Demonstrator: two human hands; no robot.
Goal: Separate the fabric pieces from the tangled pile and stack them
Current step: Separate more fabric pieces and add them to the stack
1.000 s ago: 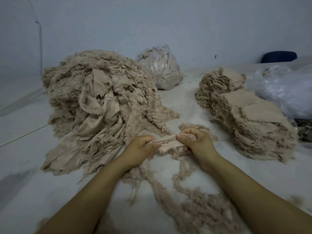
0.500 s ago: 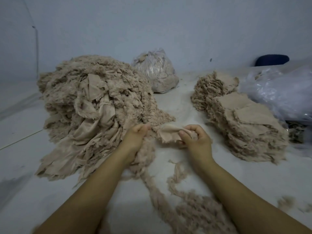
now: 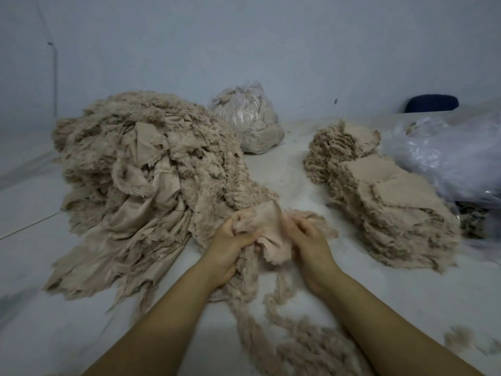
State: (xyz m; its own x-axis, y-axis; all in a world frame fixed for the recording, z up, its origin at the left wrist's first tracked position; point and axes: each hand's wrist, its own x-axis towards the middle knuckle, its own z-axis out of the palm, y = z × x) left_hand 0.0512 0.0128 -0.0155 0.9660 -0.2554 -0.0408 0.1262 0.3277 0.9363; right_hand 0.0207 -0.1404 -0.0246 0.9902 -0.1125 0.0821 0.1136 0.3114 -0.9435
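both hands, left [image 3: 227,246] and right [image 3: 311,240], have fingers clamped on one frayed piece [image 3: 267,232], held just off the pile [image 3: 146,169]. its threads may snag neighbours and drag them out, or the weak edge could tear before it reaches the stack [image 3: 393,207].

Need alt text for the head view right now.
Both hands, left hand and right hand, grip a frayed beige fabric piece between a large tangled beige fabric pile and a neater stacked beige pile.
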